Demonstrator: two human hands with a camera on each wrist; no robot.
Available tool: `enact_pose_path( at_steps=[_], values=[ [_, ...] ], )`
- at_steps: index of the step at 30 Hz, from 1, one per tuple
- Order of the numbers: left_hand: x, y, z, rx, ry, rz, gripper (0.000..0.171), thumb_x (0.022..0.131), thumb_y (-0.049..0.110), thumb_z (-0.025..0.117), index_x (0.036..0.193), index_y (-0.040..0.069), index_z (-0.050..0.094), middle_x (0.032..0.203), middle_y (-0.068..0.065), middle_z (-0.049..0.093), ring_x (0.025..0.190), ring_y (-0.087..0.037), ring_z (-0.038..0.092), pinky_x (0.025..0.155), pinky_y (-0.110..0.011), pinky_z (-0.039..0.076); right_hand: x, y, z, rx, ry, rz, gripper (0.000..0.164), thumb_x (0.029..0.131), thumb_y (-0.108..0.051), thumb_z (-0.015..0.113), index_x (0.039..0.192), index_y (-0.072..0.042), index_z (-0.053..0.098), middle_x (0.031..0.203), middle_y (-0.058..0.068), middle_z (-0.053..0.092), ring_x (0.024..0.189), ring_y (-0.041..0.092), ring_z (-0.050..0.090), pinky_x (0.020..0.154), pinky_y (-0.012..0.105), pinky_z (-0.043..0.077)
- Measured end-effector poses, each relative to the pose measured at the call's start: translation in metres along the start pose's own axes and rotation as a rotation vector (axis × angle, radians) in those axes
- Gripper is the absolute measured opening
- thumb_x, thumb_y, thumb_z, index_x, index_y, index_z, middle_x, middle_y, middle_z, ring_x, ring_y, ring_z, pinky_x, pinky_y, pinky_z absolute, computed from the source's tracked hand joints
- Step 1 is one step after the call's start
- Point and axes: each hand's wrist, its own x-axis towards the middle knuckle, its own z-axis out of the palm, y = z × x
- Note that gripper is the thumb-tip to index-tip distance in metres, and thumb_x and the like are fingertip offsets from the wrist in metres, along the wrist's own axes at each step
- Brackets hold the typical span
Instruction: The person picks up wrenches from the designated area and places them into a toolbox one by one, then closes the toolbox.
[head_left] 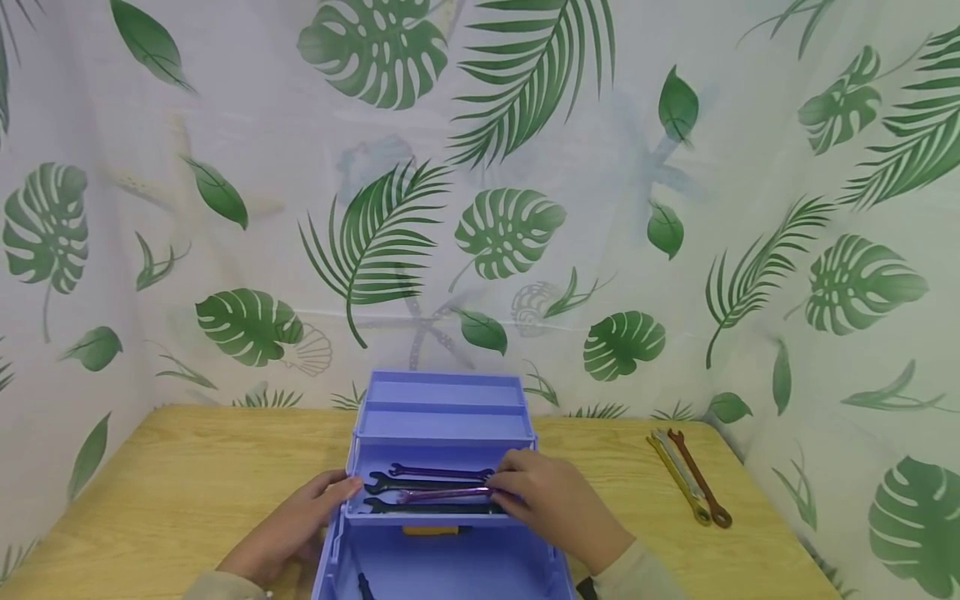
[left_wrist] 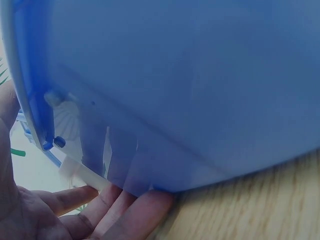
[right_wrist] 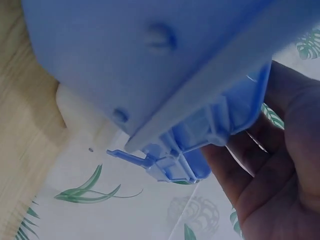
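A blue-violet toolbox stands unfolded, its upper tray raised behind the main compartment. In that tray lie two dark wrenches, a purple wrench and a pinkish wrench. My left hand holds the toolbox at its left side, thumb at the tray rim; the left wrist view shows the fingertips against the outer wall. My right hand reaches over the tray's right edge and pinches the right end of the pinkish wrench, its fingers covering the wrench ends.
Gold, silver and reddish-brown wrenches lie together on the wooden table at the right. A thin dark-handled tool and a yellow piece are inside the main compartment. A leaf-patterned curtain hangs behind.
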Motion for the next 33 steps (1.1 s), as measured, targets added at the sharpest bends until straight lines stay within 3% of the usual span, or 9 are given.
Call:
enact_pose_path(
  at_steps=[3, 10, 17, 22, 28, 33],
  values=[
    [0.000, 0.000, 0.000, 0.008, 0.005, 0.001, 0.087, 0.096, 0.066, 0.058, 0.153, 0.002, 0.042, 0.128, -0.021, 0.068, 0.109, -0.038, 0.068, 0.079, -0.054, 0.062, 0.002, 0.000, -0.002, 0.028, -0.039, 0.014, 0.010, 0.087, -0.018, 0.085, 0.095, -0.014, 0.081, 0.088, -0.007, 0.067, 0.076, 0.005, 0.064, 0.063, 0.019, 0.055],
    [0.002, -0.001, 0.001, 0.032, 0.009, -0.008, 0.088, 0.095, 0.068, 0.058, 0.153, 0.003, 0.043, 0.130, -0.021, 0.067, 0.112, -0.039, 0.067, 0.086, -0.056, 0.059, 0.001, 0.003, -0.009, 0.074, -0.124, 0.094, 0.014, 0.091, -0.024, 0.081, 0.101, -0.015, 0.079, 0.093, -0.007, 0.072, 0.084, 0.007, 0.069, 0.070, 0.025, 0.059],
    [0.000, -0.001, 0.002, 0.013, 0.006, -0.007, 0.088, 0.095, 0.068, 0.058, 0.153, 0.003, 0.043, 0.127, -0.020, 0.068, 0.107, -0.035, 0.069, 0.079, -0.052, 0.062, -0.020, 0.020, -0.021, 0.095, 0.041, 0.145, 0.012, 0.090, -0.017, 0.081, 0.101, -0.014, 0.078, 0.094, -0.007, 0.075, 0.083, 0.007, 0.070, 0.070, 0.027, 0.060],
    [-0.001, -0.004, 0.001, -0.027, -0.012, -0.006, 0.088, 0.096, 0.066, 0.058, 0.154, 0.002, 0.040, 0.122, -0.019, 0.070, 0.098, -0.034, 0.072, 0.072, -0.051, 0.063, -0.046, 0.035, -0.021, 0.018, 0.136, 0.274, 0.011, 0.089, -0.017, 0.082, 0.099, -0.018, 0.078, 0.096, -0.010, 0.075, 0.082, 0.003, 0.070, 0.069, 0.025, 0.060],
    [-0.002, -0.005, -0.001, -0.049, -0.051, 0.006, 0.088, 0.099, 0.063, 0.056, 0.156, 0.000, 0.034, 0.119, -0.019, 0.070, 0.094, -0.034, 0.073, 0.071, -0.052, 0.064, -0.064, 0.042, -0.021, -0.008, 0.103, 0.423, 0.017, 0.088, -0.022, 0.083, 0.103, -0.019, 0.077, 0.096, -0.010, 0.073, 0.082, 0.012, 0.071, 0.066, 0.025, 0.058],
    [0.000, -0.002, -0.001, -0.031, -0.011, 0.011, 0.087, 0.096, 0.064, 0.060, 0.154, 0.003, 0.040, 0.126, -0.021, 0.068, 0.102, -0.036, 0.070, 0.073, -0.053, 0.063, -0.068, 0.045, -0.024, -0.043, 0.095, 0.444, 0.024, 0.086, -0.023, 0.084, 0.108, -0.016, 0.077, 0.099, -0.005, 0.073, 0.081, 0.014, 0.071, 0.063, 0.025, 0.057]
  ],
)
